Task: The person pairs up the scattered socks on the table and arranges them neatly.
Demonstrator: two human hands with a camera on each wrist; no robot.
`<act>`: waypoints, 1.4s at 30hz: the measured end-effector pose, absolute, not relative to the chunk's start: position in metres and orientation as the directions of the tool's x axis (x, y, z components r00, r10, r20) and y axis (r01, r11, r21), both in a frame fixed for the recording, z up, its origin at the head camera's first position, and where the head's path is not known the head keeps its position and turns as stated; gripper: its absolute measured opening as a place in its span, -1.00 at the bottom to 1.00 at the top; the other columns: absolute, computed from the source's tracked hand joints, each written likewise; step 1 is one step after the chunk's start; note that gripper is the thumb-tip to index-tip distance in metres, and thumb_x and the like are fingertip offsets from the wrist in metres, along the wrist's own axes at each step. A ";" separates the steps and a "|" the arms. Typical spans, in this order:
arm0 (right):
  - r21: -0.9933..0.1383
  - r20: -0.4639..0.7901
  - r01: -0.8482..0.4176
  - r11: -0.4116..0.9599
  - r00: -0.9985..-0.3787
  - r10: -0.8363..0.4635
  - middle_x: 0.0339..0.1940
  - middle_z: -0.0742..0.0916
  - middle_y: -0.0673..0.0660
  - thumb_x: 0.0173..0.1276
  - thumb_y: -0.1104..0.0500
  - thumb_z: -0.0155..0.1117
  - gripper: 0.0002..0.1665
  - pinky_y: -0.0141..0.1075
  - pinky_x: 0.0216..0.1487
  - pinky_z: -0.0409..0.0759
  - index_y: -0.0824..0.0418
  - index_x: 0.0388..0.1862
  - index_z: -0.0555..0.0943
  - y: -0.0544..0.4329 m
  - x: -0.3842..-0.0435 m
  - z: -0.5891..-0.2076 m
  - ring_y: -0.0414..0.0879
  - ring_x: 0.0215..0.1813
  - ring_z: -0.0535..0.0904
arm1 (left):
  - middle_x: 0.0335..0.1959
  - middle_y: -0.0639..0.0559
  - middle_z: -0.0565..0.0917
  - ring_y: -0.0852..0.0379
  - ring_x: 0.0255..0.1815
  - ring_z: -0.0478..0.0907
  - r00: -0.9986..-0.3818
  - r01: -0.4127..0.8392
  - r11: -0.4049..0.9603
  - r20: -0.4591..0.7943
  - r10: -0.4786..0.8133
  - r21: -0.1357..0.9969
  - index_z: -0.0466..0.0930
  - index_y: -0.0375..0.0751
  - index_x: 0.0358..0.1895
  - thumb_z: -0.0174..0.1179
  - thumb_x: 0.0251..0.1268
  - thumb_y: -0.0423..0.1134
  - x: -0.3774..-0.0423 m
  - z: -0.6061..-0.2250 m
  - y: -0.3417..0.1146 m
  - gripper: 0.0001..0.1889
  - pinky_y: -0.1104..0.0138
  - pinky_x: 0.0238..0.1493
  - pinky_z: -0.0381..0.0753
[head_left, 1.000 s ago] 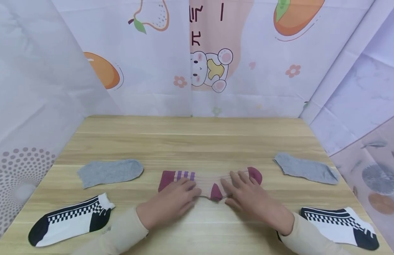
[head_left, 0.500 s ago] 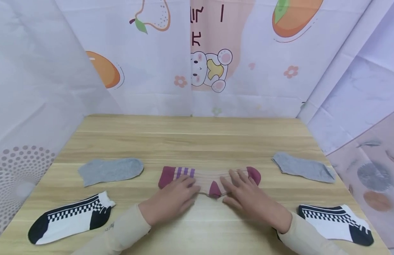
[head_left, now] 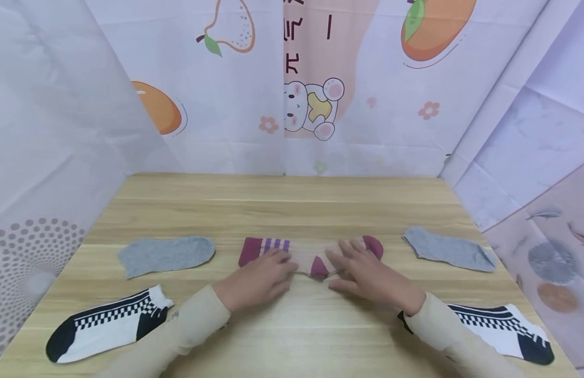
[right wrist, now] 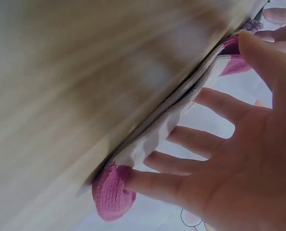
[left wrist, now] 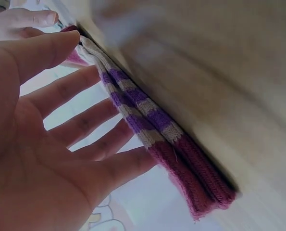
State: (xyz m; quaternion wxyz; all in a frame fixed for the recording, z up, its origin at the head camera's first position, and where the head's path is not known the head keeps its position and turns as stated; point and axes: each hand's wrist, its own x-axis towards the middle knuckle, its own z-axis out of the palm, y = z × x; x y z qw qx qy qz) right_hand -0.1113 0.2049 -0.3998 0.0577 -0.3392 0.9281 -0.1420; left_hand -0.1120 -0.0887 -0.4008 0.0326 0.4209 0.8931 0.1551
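Note:
In the head view, a cream sock [head_left: 302,255] with maroon ends, a maroon heel and purple stripes lies sideways across the table. My left hand [head_left: 258,281] rests on its striped cuff half, fingers spread. Over the toe half, my right hand [head_left: 369,273] lies with its fingers spread too. In the left wrist view, the striped sock [left wrist: 155,115] shows two layers along its edge, and straight fingertips touch it. The right wrist view shows the maroon toe [right wrist: 113,192] beside the little finger. Neither hand curls around the sock.
Grey socks lie at left [head_left: 166,255] and right [head_left: 448,249]. Nearer are black-and-white checkered socks at left [head_left: 110,325] and right [head_left: 497,328], the right one partly behind the sleeve. Patterned curtains [head_left: 216,115] hang around the wooden table [head_left: 282,205].
Both hands and the maroon-ended sock have moved slightly away from the person, toward the back of the table. The other socks stay in place; the head view has shifted slightly.

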 end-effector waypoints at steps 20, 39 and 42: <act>-0.383 -0.102 -0.504 0.774 -0.810 -0.578 0.47 0.29 0.50 0.44 -0.14 0.24 -0.23 0.27 0.40 0.19 0.22 0.48 0.35 0.202 -0.170 -0.400 0.43 0.49 0.12 | 0.29 -0.22 0.48 -0.15 0.36 0.37 -0.702 0.652 0.647 -0.007 0.712 0.396 0.56 -0.20 0.25 0.19 0.43 -0.21 -0.170 -0.405 -0.089 -0.62 0.06 0.38 0.36; -0.341 -0.093 -0.519 0.783 -0.811 -0.578 0.35 0.50 0.43 0.43 -0.12 0.26 -0.29 0.20 0.42 0.23 0.25 0.41 0.45 0.203 -0.244 -0.395 0.36 0.41 0.33 | 0.23 -0.15 0.59 -0.13 0.39 0.37 -0.700 0.635 0.652 -0.049 0.712 0.413 0.58 -0.30 0.20 0.22 0.40 -0.25 -0.246 -0.402 -0.077 -0.63 0.09 0.45 0.25; -0.353 -0.094 -0.513 0.782 -0.812 -0.575 0.34 0.51 0.41 0.41 -0.12 0.28 -0.28 0.19 0.41 0.23 0.25 0.40 0.46 0.202 -0.253 -0.397 0.35 0.40 0.35 | 0.20 -0.15 0.61 -0.16 0.38 0.38 -0.704 0.636 0.659 -0.049 0.709 0.402 0.59 -0.30 0.18 0.24 0.37 -0.25 -0.254 -0.402 -0.076 -0.64 0.06 0.45 0.24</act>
